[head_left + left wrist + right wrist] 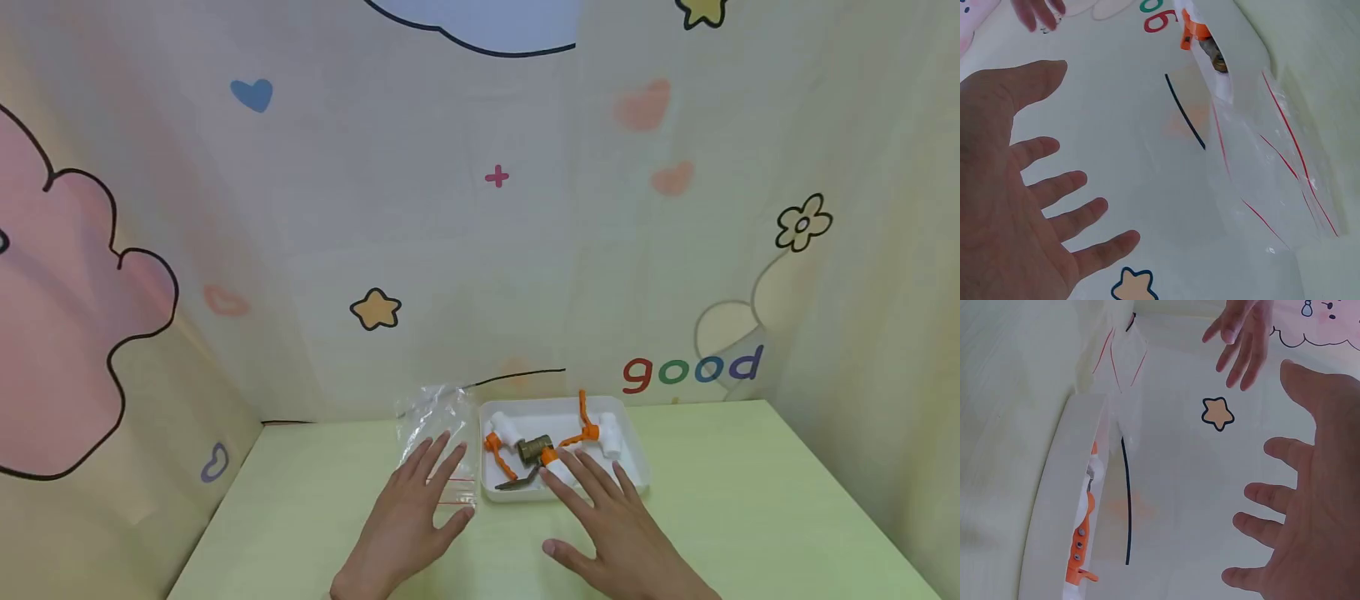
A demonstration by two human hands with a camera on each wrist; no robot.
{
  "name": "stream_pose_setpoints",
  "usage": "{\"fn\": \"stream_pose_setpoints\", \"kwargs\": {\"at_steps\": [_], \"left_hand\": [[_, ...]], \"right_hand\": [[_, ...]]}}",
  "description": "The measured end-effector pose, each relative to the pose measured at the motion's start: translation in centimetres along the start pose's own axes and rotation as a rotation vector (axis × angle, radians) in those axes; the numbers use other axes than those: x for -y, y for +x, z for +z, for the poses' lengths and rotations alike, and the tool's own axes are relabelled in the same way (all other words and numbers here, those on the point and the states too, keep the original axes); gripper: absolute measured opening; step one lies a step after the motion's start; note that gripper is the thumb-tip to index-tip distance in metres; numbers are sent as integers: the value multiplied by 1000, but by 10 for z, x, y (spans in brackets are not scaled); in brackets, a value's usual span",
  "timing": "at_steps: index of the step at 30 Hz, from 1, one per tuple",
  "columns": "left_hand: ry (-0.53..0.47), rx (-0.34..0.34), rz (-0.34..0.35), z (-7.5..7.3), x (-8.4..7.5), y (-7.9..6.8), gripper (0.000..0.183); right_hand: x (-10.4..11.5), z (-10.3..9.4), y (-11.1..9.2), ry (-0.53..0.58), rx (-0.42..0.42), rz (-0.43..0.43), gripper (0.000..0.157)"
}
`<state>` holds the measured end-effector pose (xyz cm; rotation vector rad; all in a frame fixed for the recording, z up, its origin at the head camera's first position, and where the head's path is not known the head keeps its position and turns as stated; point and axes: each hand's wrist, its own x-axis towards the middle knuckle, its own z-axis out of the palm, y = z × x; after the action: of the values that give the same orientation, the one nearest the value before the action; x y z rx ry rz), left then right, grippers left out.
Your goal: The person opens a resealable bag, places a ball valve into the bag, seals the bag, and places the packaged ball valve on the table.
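Brass fitting (pixel 531 451), mid-tray (pixel 517 497) on the worktop (pixel 285 508): likely heavy, hard; grip the body. White valves (pixel 611 435) around it look like light, stiff plastic; grab bodies, orange handles (pixel 590 432) may swivel. Bag (pixel 435 417), just left of the tray: clear, red-striped, limp, probably slippery; pinch an edge. Left hand (pixel 408 517) by the bag, right hand (pixel 611 529) by the tray; both spread wide, holding nothing.
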<state>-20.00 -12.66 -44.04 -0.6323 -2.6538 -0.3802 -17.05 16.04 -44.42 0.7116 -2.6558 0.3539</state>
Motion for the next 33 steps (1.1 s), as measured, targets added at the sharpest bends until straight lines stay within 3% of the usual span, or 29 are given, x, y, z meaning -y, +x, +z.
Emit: {"fn": "stream_pose_setpoints", "kwargs": {"at_steps": [4, 14, 28, 33], "left_hand": [[9, -17, 17, 3, 11, 5, 74], [35, 17, 28, 14, 34, 15, 70], [87, 65, 18, 35, 46, 27, 62], [110, 31, 16, 41, 49, 27, 57]], "right_hand": [[0, -3, -1, -8, 9, 11, 70], [0, -5, -4, -28, -36, -32, 72], [2, -6, -7, 27, 61, 17, 72], [2, -5, -8, 29, 68, 17, 71]]}}
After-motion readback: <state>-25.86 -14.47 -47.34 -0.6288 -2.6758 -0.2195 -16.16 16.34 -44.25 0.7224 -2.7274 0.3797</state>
